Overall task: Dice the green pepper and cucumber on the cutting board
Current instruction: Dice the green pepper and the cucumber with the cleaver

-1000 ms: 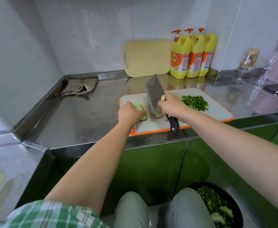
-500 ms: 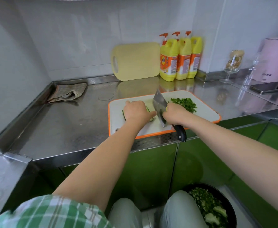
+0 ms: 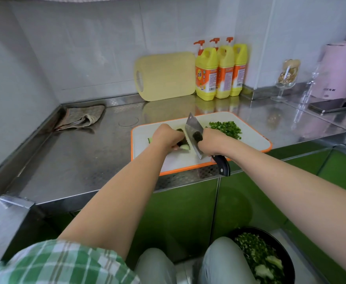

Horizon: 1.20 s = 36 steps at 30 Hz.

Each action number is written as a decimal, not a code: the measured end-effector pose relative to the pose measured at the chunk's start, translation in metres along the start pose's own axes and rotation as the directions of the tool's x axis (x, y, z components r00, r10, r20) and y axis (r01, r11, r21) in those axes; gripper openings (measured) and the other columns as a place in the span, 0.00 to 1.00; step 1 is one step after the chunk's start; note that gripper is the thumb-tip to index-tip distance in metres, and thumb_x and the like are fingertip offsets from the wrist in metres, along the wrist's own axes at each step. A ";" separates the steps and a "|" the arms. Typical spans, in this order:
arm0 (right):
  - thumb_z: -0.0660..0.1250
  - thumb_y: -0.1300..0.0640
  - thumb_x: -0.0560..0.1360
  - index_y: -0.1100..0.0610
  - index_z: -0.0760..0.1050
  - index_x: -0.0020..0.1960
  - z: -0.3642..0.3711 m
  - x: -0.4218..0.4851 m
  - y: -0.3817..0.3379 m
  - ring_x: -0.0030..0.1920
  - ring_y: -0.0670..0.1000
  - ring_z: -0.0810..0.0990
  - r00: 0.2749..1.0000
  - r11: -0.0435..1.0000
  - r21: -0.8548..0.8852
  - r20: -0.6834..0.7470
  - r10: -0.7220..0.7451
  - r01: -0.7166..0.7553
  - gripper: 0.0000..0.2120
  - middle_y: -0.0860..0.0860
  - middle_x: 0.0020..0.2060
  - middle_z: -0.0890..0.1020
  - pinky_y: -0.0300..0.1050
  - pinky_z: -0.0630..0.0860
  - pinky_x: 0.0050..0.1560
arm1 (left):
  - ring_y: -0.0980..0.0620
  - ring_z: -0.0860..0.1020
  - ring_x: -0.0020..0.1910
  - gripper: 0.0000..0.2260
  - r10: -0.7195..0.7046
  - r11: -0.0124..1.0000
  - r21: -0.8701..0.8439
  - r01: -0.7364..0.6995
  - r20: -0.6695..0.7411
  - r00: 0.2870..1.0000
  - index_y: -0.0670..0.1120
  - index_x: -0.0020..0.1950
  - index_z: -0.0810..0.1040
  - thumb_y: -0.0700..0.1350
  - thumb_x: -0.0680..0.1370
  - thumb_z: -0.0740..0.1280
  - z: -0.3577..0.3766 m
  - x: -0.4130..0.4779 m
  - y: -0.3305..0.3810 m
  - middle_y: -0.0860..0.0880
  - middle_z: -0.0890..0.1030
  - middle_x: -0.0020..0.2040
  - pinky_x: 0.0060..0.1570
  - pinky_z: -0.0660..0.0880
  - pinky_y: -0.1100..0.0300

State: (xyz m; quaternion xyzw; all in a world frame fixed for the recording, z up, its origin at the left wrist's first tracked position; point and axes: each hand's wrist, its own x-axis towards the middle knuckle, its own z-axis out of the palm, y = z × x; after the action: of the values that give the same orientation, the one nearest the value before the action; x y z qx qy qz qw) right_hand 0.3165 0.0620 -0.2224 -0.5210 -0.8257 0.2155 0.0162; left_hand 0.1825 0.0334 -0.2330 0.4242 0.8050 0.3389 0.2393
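Right hand (image 3: 211, 142): fingers wrapped around the black handle of a cleaver (image 3: 192, 132), whose blade stands over the middle of the cutting board (image 3: 250, 140), tip pointing away from the person. A dark green piece clings to the flat of the blade.

Left hand (image 3: 167, 138): fingers curled down over the cucumber (image 3: 182, 142), pinning it to the left half of the cutting board just beside the blade. A pale cut end shows under the fingertips, and a small green bit shows at the hand's far side.

Diced green pepper (image 3: 226, 129): a loose heap on the rear right part of the cutting board, behind the right hand.

The cutting board, white with an orange rim, lies at the front edge of the steel desk (image 3: 75, 160). Behind it, against the wall, lean a yellow board (image 3: 168, 76) and three yellow detergent bottles (image 3: 219, 72). To its rear left lies a folded cloth (image 3: 81, 118). Below it, by the person's knees, sits a black bowl (image 3: 281, 248) of chopped greens.
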 end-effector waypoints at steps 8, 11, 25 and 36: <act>0.57 0.66 0.75 0.60 0.66 0.35 0.003 0.000 -0.001 0.27 0.53 0.71 0.999 1.000 -0.010 -0.039 0.018 -0.018 0.10 0.55 0.28 0.71 0.41 0.65 0.29 | 0.43 0.78 0.41 0.09 0.192 0.886 0.425 -0.186 0.028 0.981 0.43 0.33 0.70 0.41 0.73 0.65 0.010 -0.005 -0.003 0.48 0.73 0.31 0.31 0.68 0.61; 0.56 0.66 0.75 0.61 0.67 0.36 0.003 0.000 -0.004 0.27 0.53 0.70 0.999 1.000 -0.019 -0.049 0.011 -0.012 0.09 0.55 0.27 0.70 0.41 0.65 0.29 | 0.39 0.78 0.50 0.10 0.271 0.857 0.449 -0.252 0.021 0.962 0.43 0.36 0.71 0.47 0.73 0.67 0.009 -0.006 -0.010 0.46 0.76 0.36 0.33 0.65 0.58; 0.53 0.67 0.76 0.68 0.70 0.50 -0.016 -0.019 -0.016 0.29 0.57 0.75 1.000 0.986 0.165 -0.015 -0.007 0.009 0.09 0.63 0.36 0.77 0.42 0.71 0.31 | 0.50 0.68 0.64 0.24 0.512 0.780 0.471 -0.412 -0.104 0.852 0.54 0.62 0.78 0.62 0.71 0.60 0.017 -0.011 -0.059 0.55 0.80 0.61 0.61 0.60 0.52; 0.53 0.68 0.76 0.67 0.70 0.47 -0.016 -0.019 -0.016 0.26 0.55 0.72 1.000 0.993 0.120 0.002 0.015 -0.015 0.07 0.62 0.33 0.75 0.42 0.69 0.28 | 0.50 0.65 0.68 0.23 0.561 0.723 0.513 -0.463 -0.044 0.827 0.57 0.69 0.73 0.61 0.75 0.63 0.019 -0.009 -0.064 0.56 0.77 0.65 0.67 0.54 0.49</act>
State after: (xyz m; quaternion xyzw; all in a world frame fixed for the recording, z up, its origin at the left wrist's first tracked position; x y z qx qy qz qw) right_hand 0.3156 0.0446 -0.1984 -0.5252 -0.8074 0.2652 0.0453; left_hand 0.1667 0.0065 -0.2921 0.6408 0.7330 0.2208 -0.0576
